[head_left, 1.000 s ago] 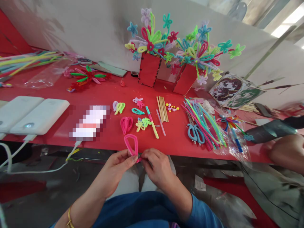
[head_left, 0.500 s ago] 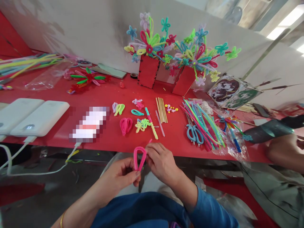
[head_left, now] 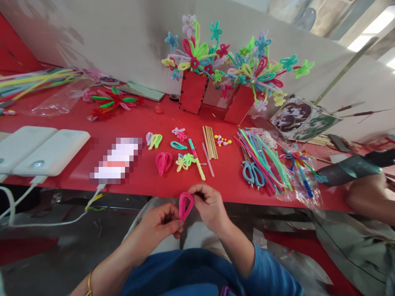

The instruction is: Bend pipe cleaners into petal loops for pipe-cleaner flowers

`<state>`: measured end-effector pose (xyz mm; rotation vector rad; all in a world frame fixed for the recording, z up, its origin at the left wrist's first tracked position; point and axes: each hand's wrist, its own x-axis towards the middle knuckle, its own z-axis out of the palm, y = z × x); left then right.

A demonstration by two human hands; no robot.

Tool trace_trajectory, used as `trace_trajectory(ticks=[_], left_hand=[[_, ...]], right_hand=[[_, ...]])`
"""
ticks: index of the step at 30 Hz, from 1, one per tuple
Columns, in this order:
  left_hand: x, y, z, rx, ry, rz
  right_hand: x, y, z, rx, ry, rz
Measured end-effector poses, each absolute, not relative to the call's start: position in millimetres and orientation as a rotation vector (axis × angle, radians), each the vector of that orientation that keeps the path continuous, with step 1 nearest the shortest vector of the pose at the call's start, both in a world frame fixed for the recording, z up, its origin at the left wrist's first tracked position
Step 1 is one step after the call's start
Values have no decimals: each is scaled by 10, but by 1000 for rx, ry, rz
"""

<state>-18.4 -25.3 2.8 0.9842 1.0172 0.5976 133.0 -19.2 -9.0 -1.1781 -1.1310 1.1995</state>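
A pink pipe cleaner (head_left: 182, 205), bent into a narrow double loop, is held over my lap just in front of the table edge. My left hand (head_left: 160, 224) pinches the bottom of the loop between thumb and fingers. At the loop's upper right side, my right hand (head_left: 211, 207) grips the same pipe cleaner with thumb and forefinger. Beyond them on the table lie pink loops (head_left: 163, 163), a teal loop (head_left: 178, 146), yellow-green loops (head_left: 155, 141), small pipe-cleaner flowers (head_left: 185, 161) and a wrapped multicoloured stick (head_left: 196, 159).
Wooden sticks (head_left: 210, 142), small beads (head_left: 222, 140), blue-handled scissors (head_left: 253, 172) and loose pipe cleaners (head_left: 268, 160) lie to the right. Two red boxes (head_left: 193, 92) with pipe-cleaner flowers stand behind. A phone (head_left: 119, 158) and white power banks (head_left: 52, 152) are left. Another person's arm (head_left: 370, 193) rests far right.
The pink loop has shifted slightly right and now shows a doubled strand. My right hand has turned, its fingers bringing the pipe cleaner's free end round the loop's right side.
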Motion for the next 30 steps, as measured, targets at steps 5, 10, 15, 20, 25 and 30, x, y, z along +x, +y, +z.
trace_trajectory(ticks=[5,10,15,20,25,30], left_hand=[[-153,-284,-69,923,1022,662],[-127,-275,-143,911,1020,668],[-110,-271,-153,911,1044,662],[-139,-256,-127,917,1105,720],[-188,-258,-111,933,1101,714],[-335,-215,-63,925,1136,756]], right_hand=[[1261,-167,-161,-1159,-1024,1233],[1259,-155,-176,-1106,-911,1351],[1238,-172,-217,-1055,-764,1393],[1238,-148,-174,-977,-682,1493],[1176,-113,-119,-873,-626,1607],[1013,-43,-136,-895,-724,1577]])
